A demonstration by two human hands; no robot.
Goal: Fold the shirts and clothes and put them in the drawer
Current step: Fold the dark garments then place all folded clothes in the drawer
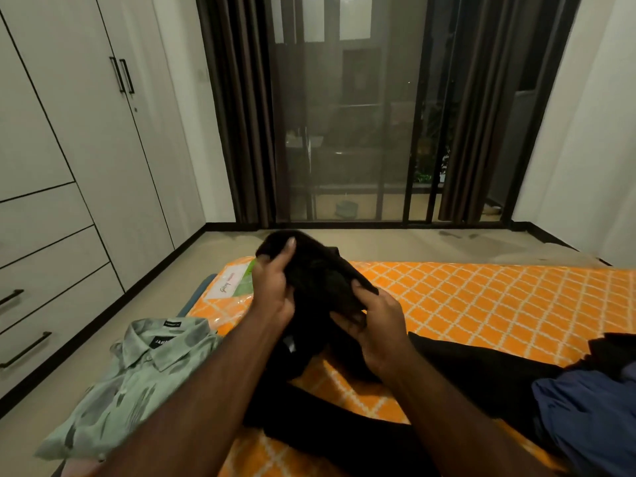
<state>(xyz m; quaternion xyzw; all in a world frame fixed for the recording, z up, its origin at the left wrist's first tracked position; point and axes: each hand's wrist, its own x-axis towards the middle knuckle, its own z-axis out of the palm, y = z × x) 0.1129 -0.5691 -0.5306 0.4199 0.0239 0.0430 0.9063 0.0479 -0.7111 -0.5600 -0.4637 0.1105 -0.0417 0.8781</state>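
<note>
Holding a bunched black garment (320, 280) above the orange mattress (481, 297), the left hand (272, 290) and right hand (375, 325) curl their fingers into its cloth. Its tail trails down, so folding midair risks a lopsided, creased bundle.

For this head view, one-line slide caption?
Both hands hold a black garment above an orange mattress, green shirt alongside.

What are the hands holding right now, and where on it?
Both grip the black garment, lifted above the mattress. The left hand holds its upper left edge, the right hand its lower right side. Which part of the garment cannot be told.
</note>
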